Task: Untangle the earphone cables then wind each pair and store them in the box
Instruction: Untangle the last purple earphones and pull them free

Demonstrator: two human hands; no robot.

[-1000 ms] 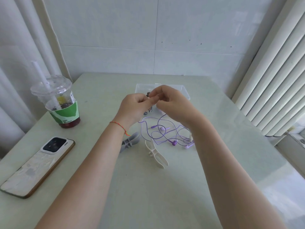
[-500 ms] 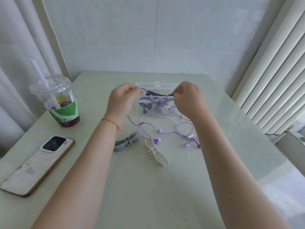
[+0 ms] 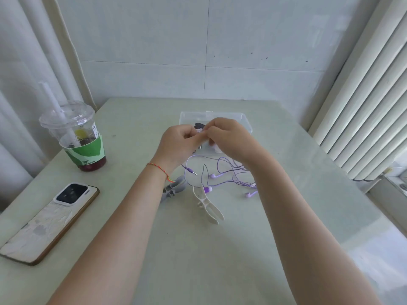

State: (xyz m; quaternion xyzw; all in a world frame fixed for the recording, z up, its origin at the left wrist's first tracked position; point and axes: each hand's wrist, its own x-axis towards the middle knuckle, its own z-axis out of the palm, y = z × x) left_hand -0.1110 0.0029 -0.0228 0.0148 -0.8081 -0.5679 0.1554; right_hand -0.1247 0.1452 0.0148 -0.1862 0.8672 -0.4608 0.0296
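Observation:
Purple earphone cables lie tangled on the table below my hands, with earbuds and a jack plug spread out. My left hand and my right hand meet fingertip to fingertip above the near edge of the clear plastic box, both pinching the purple cable. The box holds dark earphones, mostly hidden behind my hands. A white clip and a grey clip lie on the table in front of the cables.
A plastic drink cup with a straw stands at the left. A phone lies face down at the near left. Window blinds run along the right, a tiled wall behind.
My hands were together, pulled apart half a second ago stretching the cable, and have come back together above the box. The cable loops on the table have shifted.

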